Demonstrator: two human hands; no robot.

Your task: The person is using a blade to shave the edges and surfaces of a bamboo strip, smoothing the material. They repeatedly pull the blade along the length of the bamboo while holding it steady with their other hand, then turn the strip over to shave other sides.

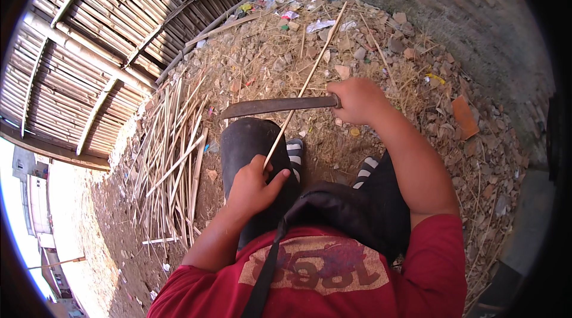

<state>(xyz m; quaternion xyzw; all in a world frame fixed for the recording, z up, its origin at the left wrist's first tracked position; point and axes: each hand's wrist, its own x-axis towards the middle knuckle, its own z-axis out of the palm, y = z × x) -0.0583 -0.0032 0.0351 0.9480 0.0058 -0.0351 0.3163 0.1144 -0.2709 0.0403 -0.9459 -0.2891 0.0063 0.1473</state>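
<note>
My left hand [255,186] is closed round the near end of a long, thin bamboo strip [314,69], close above my left thigh. The strip slants away from me, up and to the right, over the rubble. In my right hand [357,101] is the handle of a machete [280,105], its dark blade pointing left. The blade lies across the strip, just beyond my left knee; whether the two touch, I cannot tell. A dark cover [244,145] wraps that knee under the blade. The handle is mostly hidden in my right fist.
A heap of bamboo strips [173,151] lies on the ground to my left. Beyond it leans a bamboo slat panel [89,50]. Stones, straw and litter [286,14] spread ahead, up to a brick wall [465,26] at the right. A broken tile [465,117] lies near that wall.
</note>
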